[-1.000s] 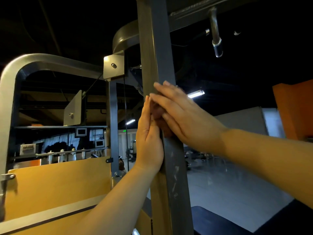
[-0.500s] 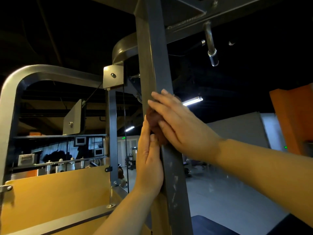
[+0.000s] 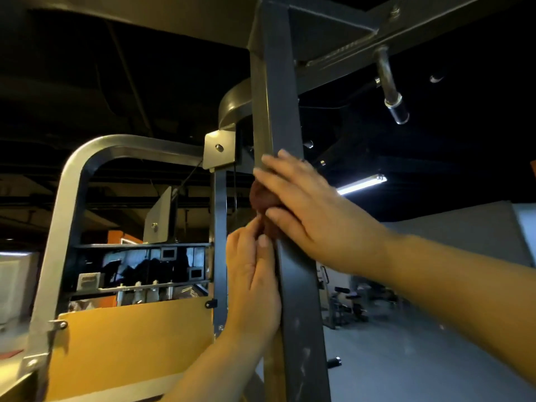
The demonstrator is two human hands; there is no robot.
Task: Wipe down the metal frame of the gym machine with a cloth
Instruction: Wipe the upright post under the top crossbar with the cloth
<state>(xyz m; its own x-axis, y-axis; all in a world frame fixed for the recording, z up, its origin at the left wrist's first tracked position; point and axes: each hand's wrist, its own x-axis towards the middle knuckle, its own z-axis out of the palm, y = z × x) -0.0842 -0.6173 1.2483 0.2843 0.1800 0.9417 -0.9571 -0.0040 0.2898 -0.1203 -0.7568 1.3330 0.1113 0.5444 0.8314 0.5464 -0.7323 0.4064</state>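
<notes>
So we've got one square matte-steel post [image 3: 298, 285], one crumpled reddish cloth [image 3: 262, 198], two hands: right hand [image 3: 313, 210] flat, pressing it; left hand [image 3: 252, 282] upright, fingertips touching cloth, pinch unclear.

Pretty clearly a commercial gym. The right hand [image 3: 313, 216] is on a square steel upright [image 3: 285, 111] of a big weight machine, and a pull handle [image 3: 391, 91] hangs up and to the right of it. Left of the left hand [image 3: 252, 285] there's a bent tube frame [image 3: 72, 184] with an orange guard panel [image 3: 130, 343]. Below the right wrist, further back, more machines [image 3: 345, 306] stand on a wide grey floor [image 3: 406, 358], with a strip light [image 3: 362, 184] above.
</notes>
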